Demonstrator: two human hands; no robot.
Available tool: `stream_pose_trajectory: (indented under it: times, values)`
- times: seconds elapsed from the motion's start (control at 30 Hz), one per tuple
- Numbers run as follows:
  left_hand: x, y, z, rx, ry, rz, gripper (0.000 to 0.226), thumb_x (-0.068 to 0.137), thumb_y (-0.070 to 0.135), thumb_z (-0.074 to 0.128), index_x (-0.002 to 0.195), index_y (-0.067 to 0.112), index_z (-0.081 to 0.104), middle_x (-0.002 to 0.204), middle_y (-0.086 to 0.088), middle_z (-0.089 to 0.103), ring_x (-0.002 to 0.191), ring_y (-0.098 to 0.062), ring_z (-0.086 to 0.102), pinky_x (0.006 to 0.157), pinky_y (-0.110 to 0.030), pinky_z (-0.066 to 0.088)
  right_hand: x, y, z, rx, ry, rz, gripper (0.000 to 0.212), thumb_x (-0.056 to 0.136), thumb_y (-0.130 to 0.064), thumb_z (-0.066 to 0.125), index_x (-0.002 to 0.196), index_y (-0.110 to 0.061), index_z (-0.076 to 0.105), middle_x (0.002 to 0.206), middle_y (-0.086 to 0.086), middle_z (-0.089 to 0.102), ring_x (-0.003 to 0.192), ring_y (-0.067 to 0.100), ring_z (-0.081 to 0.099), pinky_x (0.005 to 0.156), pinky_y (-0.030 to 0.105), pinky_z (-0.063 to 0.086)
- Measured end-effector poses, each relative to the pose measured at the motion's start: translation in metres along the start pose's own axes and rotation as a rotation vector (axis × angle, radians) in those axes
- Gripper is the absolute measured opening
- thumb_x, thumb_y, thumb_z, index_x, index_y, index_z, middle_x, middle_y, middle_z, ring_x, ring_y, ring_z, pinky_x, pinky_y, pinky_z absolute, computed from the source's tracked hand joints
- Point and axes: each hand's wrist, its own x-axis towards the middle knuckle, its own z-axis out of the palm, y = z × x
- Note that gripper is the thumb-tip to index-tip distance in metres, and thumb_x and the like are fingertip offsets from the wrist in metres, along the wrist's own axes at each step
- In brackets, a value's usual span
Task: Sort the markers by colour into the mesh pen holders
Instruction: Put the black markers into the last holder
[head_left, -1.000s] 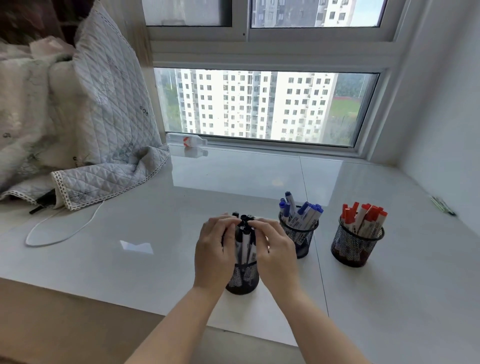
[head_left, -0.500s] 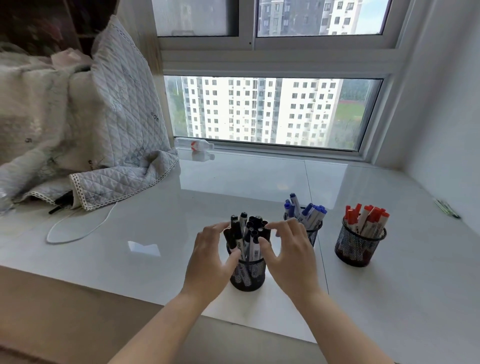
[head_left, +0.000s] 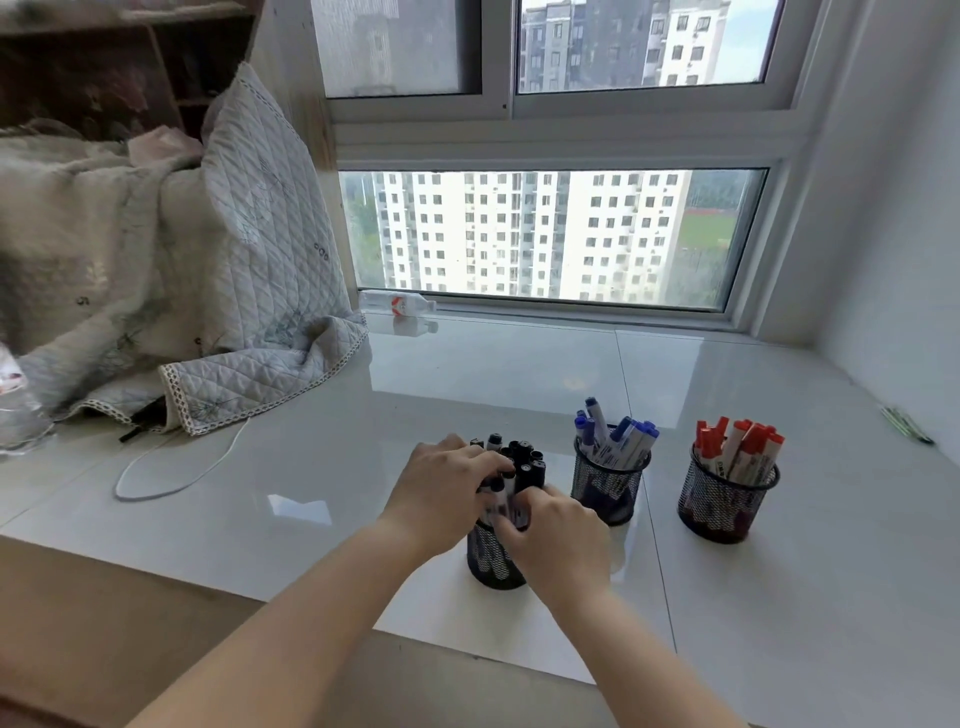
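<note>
On the glossy white counter (head_left: 519, 374) beneath the window, three black mesh pen holders stand in a row. The nearest one, the left holder (head_left: 491, 561), is packed with black-capped markers (head_left: 524, 460), and both hands are on that bundle. The left hand (head_left: 447, 493) wraps over the markers from the left, its fingers curled across the shafts just under the caps. The right hand (head_left: 558, 535) comes in from the right with its fingers bent inward against the same markers near the holder's rim (the fingertips themselves are hidden between the hand and the markers). So both hands are closed round the black markers rather than spread. Just beside it, the middle holder (head_left: 609, 486) carries the blue-capped markers (head_left: 621, 436), leaning outward. Further right and apart, the right holder (head_left: 722, 501) carries the red-capped markers (head_left: 737, 441). A quilted blanket (head_left: 249, 291) drapes onto the counter at the left, with a white cable (head_left: 171, 480) looped in front of it.
</note>
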Motion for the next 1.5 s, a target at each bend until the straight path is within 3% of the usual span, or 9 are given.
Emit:
stream_pose_trajectory:
  times: [0.4,0.57,0.73,0.87,1.03,1.23,1.33,1.43,1.5]
  values:
    - [0.012,0.006,-0.011,-0.195,-0.131,-0.131,0.037,0.086,0.018,0.037,0.112,0.031,0.060,0.109,0.002,0.064,0.104,-0.018,0.053,0.088,-0.031,0.041,0.009,-0.013,0.004,-0.062,0.037,0.067,0.040,0.087,-0.049,0.041,0.086,-0.017,0.064,0.088,0.000,0.068,0.079,0.028,0.065,0.057,0.027,0.031]
    - [0.016,0.006,-0.014,-0.164,-0.153,-0.175,0.035,0.086,0.021,0.036,0.105,0.033,0.063,0.107,0.003,0.066,0.098,-0.019,0.058,0.085,-0.032,0.045,0.017,-0.019,0.003,-0.076,-0.012,0.060,0.038,0.089,-0.046,0.038,0.092,-0.015,0.060,0.093,0.003,0.068,0.084,0.028,0.065,0.059,0.029,0.032]
    - [0.019,0.006,-0.016,-0.196,-0.140,-0.204,0.031,0.086,0.025,0.038,0.095,0.034,0.066,0.096,0.010,0.068,0.087,-0.015,0.060,0.074,-0.028,0.046,0.010,0.001,-0.006,0.136,-0.002,0.020,0.021,0.085,-0.038,0.048,0.078,-0.019,0.045,0.072,0.003,0.064,0.068,0.026,0.058,0.056,0.029,0.033]
    - [0.021,0.011,-0.013,-0.123,-0.089,-0.191,0.017,0.085,0.031,0.046,0.091,0.032,0.062,0.078,0.008,0.061,0.074,-0.017,0.056,0.063,-0.027,0.039,0.015,0.011,-0.018,0.343,0.080,0.055,0.014,0.089,-0.029,0.049,0.080,-0.017,0.048,0.065,-0.001,0.057,0.067,0.024,0.058,0.061,0.030,0.036]
    - [0.018,0.014,-0.009,-0.070,-0.042,-0.165,0.015,0.084,0.042,0.059,0.086,0.028,0.055,0.079,0.010,0.057,0.073,-0.014,0.051,0.063,-0.026,0.036,0.026,0.020,-0.040,0.590,0.139,0.160,0.018,0.093,-0.030,0.048,0.085,-0.014,0.051,0.065,-0.005,0.055,0.064,0.018,0.054,0.061,0.033,0.040]
    - [0.016,0.014,-0.023,-0.119,0.166,-0.160,0.018,0.084,0.041,0.061,0.087,0.024,0.055,0.079,0.008,0.057,0.074,-0.015,0.050,0.069,-0.027,0.035,0.034,0.024,-0.063,0.703,0.198,0.174,0.019,0.092,-0.032,0.050,0.075,-0.024,0.048,0.064,-0.008,0.057,0.064,0.006,0.053,0.057,0.020,0.037]
    - [0.014,0.006,-0.044,-0.225,0.299,-0.175,0.020,0.083,0.037,0.064,0.094,0.024,0.053,0.083,0.012,0.061,0.077,-0.013,0.056,0.071,-0.029,0.042,0.036,0.022,-0.078,0.751,0.231,0.152,0.020,0.089,-0.027,0.052,0.070,-0.024,0.047,0.065,0.000,0.061,0.064,0.016,0.056,0.057,0.026,0.041]
    - [0.011,-0.005,-0.062,-0.436,0.435,-0.237,0.016,0.083,0.028,0.067,0.099,0.028,0.063,0.079,0.016,0.065,0.074,0.001,0.060,0.070,-0.016,0.044,0.041,0.022,-0.091,0.902,0.262,0.213,0.016,0.087,-0.019,0.052,0.071,-0.018,0.052,0.062,0.005,0.059,0.055,0.018,0.052,0.054,0.031,0.043]
    - [0.008,-0.012,-0.068,-0.590,0.515,-0.298,0.007,0.083,0.026,0.067,0.087,0.031,0.067,0.073,0.018,0.066,0.069,0.008,0.060,0.063,-0.003,0.041,0.043,0.021,-0.096,1.101,0.248,0.310,0.014,0.088,-0.013,0.051,0.075,-0.014,0.055,0.059,0.003,0.058,0.048,0.012,0.051,0.045,0.025,0.046]
